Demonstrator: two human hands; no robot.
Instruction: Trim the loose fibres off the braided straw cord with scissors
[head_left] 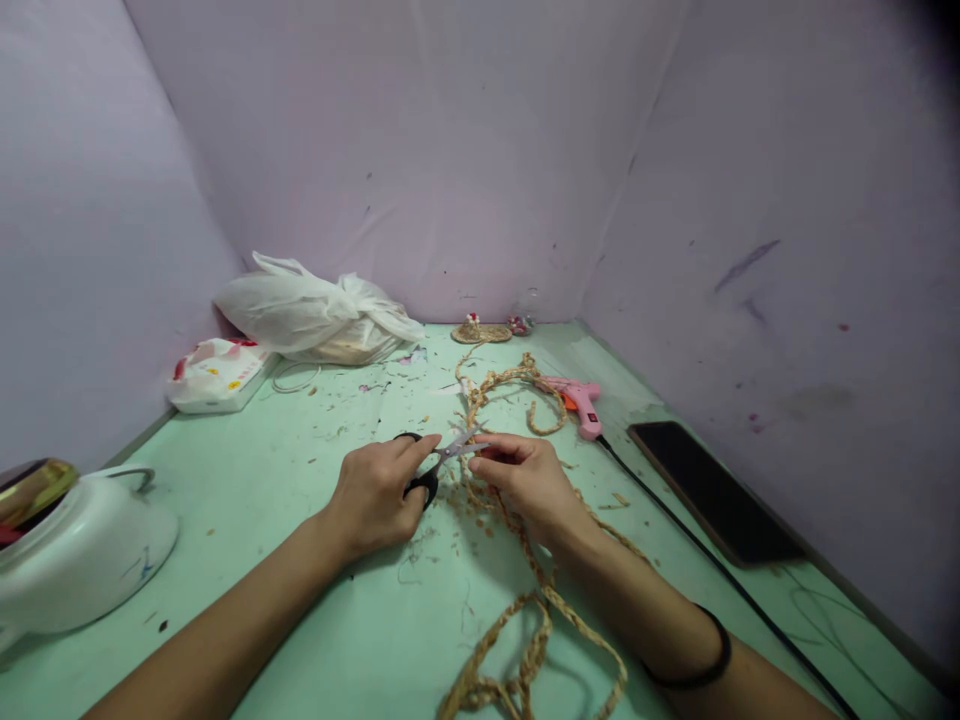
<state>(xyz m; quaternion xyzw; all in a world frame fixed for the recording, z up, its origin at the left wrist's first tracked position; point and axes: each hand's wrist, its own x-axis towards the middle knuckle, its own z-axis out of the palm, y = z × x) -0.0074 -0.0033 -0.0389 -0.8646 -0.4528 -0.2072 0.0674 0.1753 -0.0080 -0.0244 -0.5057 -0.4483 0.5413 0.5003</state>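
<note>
My left hand (380,490) grips a pair of scissors (448,453) by its black handles, and the blades stand apart, pointing right. Close to the blade tips, my right hand (531,482) pinches a length of braided straw cord (474,487), its thumb and forefinger together. The cord runs on under my right hand towards me, where a loose bundle of braid (517,660) lies on the table. More of it curls in a loop (517,375) beyond my hands. Whether the blades touch the cord I cannot tell.
A pink glue gun (587,408) with a black cable lies right of the loop; a phone (712,490) is farther right. At the back are a small straw hat (471,330) and a white plastic bag (322,310). Left stand a tissue pack (219,377) and a white bowl (97,550).
</note>
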